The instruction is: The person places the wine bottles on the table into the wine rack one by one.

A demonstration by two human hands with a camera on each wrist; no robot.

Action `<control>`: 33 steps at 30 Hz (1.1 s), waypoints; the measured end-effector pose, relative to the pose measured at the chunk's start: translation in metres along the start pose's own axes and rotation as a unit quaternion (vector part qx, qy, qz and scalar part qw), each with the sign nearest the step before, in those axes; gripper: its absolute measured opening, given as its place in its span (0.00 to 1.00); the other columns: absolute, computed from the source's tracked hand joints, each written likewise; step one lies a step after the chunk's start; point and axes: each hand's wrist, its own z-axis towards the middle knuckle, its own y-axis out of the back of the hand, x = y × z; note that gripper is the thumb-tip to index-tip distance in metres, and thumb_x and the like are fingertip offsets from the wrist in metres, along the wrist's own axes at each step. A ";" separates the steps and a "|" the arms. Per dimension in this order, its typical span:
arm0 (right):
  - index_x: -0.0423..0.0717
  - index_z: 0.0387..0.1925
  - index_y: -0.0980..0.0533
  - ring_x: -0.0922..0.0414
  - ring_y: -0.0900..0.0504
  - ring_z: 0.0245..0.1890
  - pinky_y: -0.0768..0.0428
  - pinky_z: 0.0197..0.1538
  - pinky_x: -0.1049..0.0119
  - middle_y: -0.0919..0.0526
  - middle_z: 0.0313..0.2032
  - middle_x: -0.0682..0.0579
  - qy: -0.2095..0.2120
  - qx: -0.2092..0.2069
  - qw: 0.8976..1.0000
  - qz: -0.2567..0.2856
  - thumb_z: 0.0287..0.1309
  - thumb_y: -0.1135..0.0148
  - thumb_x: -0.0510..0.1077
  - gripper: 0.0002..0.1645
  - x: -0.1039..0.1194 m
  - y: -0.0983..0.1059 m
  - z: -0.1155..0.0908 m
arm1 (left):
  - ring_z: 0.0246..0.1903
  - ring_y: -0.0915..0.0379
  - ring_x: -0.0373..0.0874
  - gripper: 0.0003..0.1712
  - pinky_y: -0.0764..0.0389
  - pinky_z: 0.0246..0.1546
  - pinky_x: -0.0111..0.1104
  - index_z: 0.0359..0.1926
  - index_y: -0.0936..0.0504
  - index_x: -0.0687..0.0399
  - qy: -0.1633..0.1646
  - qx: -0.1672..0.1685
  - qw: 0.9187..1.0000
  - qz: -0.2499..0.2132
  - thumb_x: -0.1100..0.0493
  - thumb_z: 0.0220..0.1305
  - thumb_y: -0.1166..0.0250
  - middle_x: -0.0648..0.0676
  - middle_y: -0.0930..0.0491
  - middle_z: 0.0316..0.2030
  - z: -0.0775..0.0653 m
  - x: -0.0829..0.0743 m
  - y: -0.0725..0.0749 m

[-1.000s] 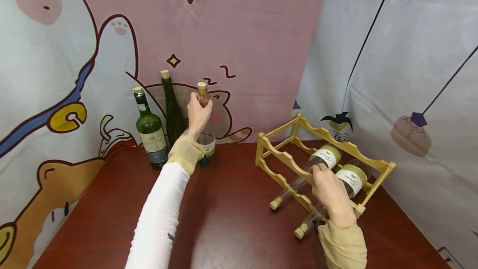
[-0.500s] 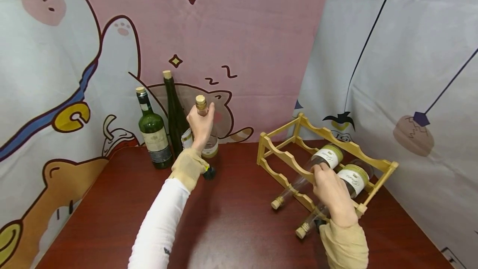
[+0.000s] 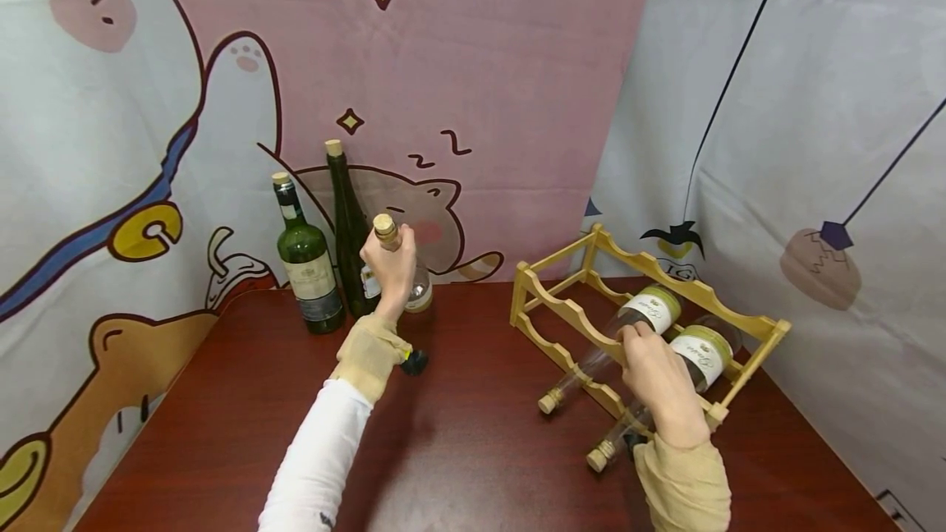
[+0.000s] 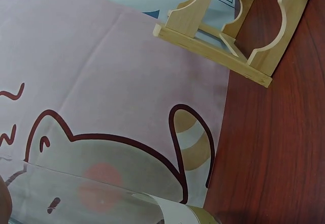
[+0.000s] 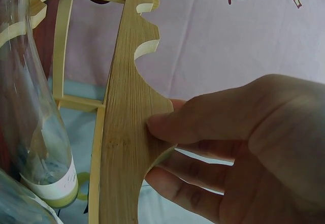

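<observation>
My left hand (image 3: 392, 273) grips a clear corked wine bottle (image 3: 420, 292) by the neck, near the back of the table. The bottle leans, its cork tipped toward me and its labelled lower part partly hidden behind the hand. In the left wrist view the clear bottle (image 4: 117, 203) crosses the bottom edge. On the right, my right hand (image 3: 660, 380) holds the front top rail of a wooden wine rack (image 3: 565, 310). The right wrist view shows the thumb on one face of the scalloped rail (image 5: 124, 132), with fingers behind it.
Two clear bottles, one with a white label (image 3: 654, 309) and one beside it (image 3: 700, 354), lie in the rack with corks toward me. A green bottle (image 3: 309, 269) and a taller dark green bottle (image 3: 346, 212) stand at the back left, near the printed cloth (image 3: 502, 105).
The left hand has lowered the clear bottle's neck toward me and slightly left, so it leans more. The right hand keeps its hold on the rack, which stays in place.
</observation>
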 end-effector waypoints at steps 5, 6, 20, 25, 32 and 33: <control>0.31 0.35 0.26 0.44 0.21 0.28 0.26 0.27 0.51 0.25 0.31 0.40 -0.003 0.004 1.000 -0.001 0.39 0.38 0.25 0.15 0.000 0.000 0.000 | 0.15 0.43 0.37 0.17 0.37 0.27 0.29 0.11 0.35 0.55 0.009 -0.018 1.000 -0.012 0.66 0.50 0.39 0.44 0.39 0.10 -0.003 0.001 0.008; 0.31 0.35 0.26 0.44 0.21 0.28 0.26 0.28 0.51 0.25 0.31 0.40 -0.003 0.005 1.000 0.000 0.39 0.38 0.25 0.15 0.000 0.000 0.000 | 0.15 0.43 0.36 0.17 0.36 0.27 0.30 0.11 0.34 0.57 0.006 -0.025 1.000 -0.014 0.67 0.50 0.39 0.47 0.37 0.09 -0.004 0.002 0.009; 0.33 0.31 0.27 0.45 0.22 0.26 0.26 0.27 0.53 0.25 0.29 0.41 -0.004 0.009 1.000 -0.001 0.38 0.36 0.25 0.13 0.000 -0.001 0.000 | 0.11 0.34 0.23 0.10 0.29 0.25 0.19 0.16 0.24 0.67 0.029 -0.097 0.990 -0.098 0.73 0.53 0.41 0.47 0.28 0.08 -0.007 -0.006 0.029; 0.33 0.32 0.27 0.45 0.22 0.27 0.26 0.27 0.53 0.25 0.30 0.40 -0.005 0.009 1.000 -0.002 0.38 0.36 0.25 0.14 0.001 0.000 -0.001 | 0.10 0.31 0.36 0.17 0.27 0.20 0.22 0.15 0.27 0.52 0.041 -0.097 0.976 -0.188 0.75 0.53 0.44 0.47 0.28 0.10 -0.009 -0.010 0.040; 0.32 0.32 0.27 0.45 0.22 0.27 0.26 0.26 0.53 0.25 0.30 0.40 -0.003 0.006 1.000 -0.003 0.37 0.36 0.25 0.15 0.001 0.000 0.000 | 0.09 0.31 0.37 0.17 0.27 0.17 0.26 0.16 0.28 0.52 0.050 -0.124 0.949 -0.284 0.75 0.54 0.46 0.49 0.26 0.13 -0.008 0.006 0.049; 0.32 0.32 0.27 0.45 0.22 0.27 0.26 0.26 0.53 0.25 0.30 0.40 -0.002 0.006 1.000 -0.004 0.37 0.36 0.25 0.15 0.001 0.001 0.000 | 0.10 0.32 0.37 0.16 0.27 0.17 0.26 0.16 0.27 0.53 0.048 -0.128 0.945 -0.298 0.74 0.55 0.46 0.49 0.26 0.14 -0.009 0.006 0.051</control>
